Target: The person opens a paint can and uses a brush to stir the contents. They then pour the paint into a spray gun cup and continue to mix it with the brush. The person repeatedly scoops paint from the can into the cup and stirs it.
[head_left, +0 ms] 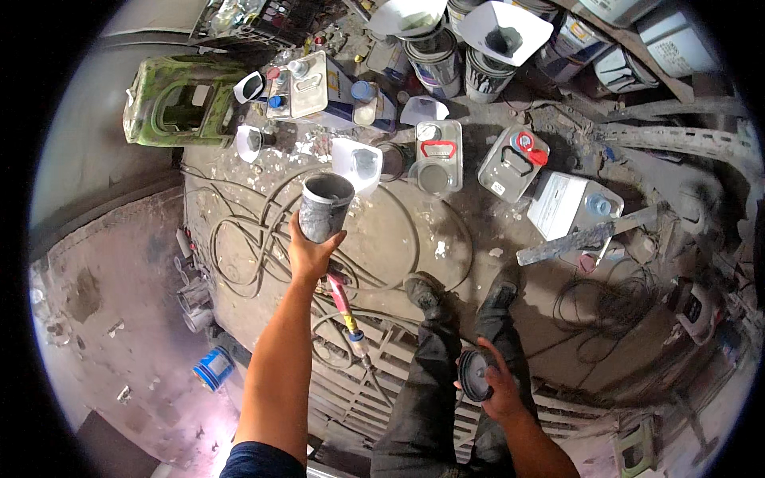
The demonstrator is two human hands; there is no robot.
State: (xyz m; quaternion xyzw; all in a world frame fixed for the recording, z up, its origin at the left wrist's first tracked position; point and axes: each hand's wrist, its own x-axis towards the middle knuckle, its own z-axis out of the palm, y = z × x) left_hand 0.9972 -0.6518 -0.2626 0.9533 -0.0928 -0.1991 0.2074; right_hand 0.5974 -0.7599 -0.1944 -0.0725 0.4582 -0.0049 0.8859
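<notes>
A cup [324,215] was gripped by the curled left hand [311,253], a lid [475,374] by the right hand [502,392]. Centre-left, the dusty floor [384,235] was strewn with coiled hose [261,227].

Label [215,365] on blue tub [212,370], sticker [498,189] on metal can [497,169], txt illeg.

the person before me reaches the left arm [275,366] well forward, elbow nearly straight, bare below a short dark sleeve [263,460], the left hand [311,256] closed in a grip with its thumb [337,240] angled off to the right. the bare right forearm [532,448] comes in nearer the body, and the right hand [502,397] is curled in a grip of its own, low above the legs [422,382]. i see both feet [425,295] planted a little apart.
</notes>
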